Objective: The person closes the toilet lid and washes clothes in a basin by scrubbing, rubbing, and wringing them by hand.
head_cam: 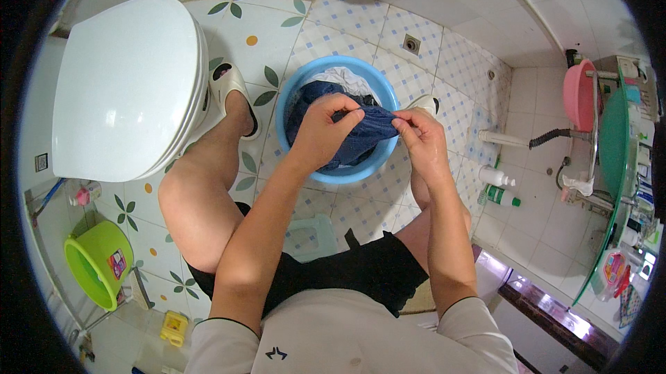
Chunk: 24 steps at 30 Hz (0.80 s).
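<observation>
A light blue plastic basin (287,151) stands on the tiled floor between my feet. Wet-looking dark blue cloth (378,122) fills much of it, and a bunched white cloth (341,78) lies at its far side. Above the basin, my left hand (329,127) pinches the dark blue cloth between thumb and fingers. My right hand (422,140) grips the same cloth near the basin's right rim, so that a gathered stretch spans the gap between both hands. The rest of the cloth hangs down into the basin.
A white toilet (125,88) is at the left, with a green bucket (99,264) below it. A pale green plastic stool (312,238) is partly hidden between my legs. White and green bottles (502,195) and a drain pipe (502,138) are at the right, beside a glass shelf (598,264).
</observation>
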Available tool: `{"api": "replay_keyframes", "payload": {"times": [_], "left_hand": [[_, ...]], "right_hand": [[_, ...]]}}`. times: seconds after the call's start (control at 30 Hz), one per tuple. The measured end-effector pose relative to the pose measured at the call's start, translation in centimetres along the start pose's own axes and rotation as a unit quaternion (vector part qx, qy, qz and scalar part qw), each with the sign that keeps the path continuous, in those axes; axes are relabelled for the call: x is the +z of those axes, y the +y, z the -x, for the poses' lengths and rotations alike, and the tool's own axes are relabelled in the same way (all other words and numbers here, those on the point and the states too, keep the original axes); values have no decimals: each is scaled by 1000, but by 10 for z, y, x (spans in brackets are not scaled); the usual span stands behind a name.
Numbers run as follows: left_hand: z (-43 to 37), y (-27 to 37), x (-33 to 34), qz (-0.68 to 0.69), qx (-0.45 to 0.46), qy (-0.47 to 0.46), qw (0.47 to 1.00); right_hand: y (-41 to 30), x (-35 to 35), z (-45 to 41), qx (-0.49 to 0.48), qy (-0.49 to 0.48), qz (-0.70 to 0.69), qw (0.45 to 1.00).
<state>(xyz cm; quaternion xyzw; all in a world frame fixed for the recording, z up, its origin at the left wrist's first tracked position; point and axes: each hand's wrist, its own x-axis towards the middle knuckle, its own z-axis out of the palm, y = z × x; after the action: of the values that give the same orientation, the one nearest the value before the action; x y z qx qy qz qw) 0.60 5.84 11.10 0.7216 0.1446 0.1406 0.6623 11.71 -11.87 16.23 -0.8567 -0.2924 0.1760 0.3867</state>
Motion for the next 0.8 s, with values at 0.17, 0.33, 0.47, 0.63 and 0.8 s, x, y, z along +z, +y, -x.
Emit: {"api": "replay_keyframes", "payload": {"times": [0.17, 0.33, 0.47, 0.63, 0.8], "left_hand": [[5, 6, 12, 179, -124, -49, 975], [5, -16, 18, 152, -107, 18, 982], [6, -10, 21, 165, -120, 49, 978], [5, 1, 15, 80, -89, 81, 990], [2, -4, 13, 64, -84, 97, 990]], "right_hand": [[-11, 14, -6, -135, 51, 57, 988], [-25, 40, 1, -133, 178, -14, 975], [6, 56, 23, 40, 128, -66, 989], [-11, 47, 21, 11, 70, 43, 997], [-13, 31, 14, -126, 114, 164, 972]]}}
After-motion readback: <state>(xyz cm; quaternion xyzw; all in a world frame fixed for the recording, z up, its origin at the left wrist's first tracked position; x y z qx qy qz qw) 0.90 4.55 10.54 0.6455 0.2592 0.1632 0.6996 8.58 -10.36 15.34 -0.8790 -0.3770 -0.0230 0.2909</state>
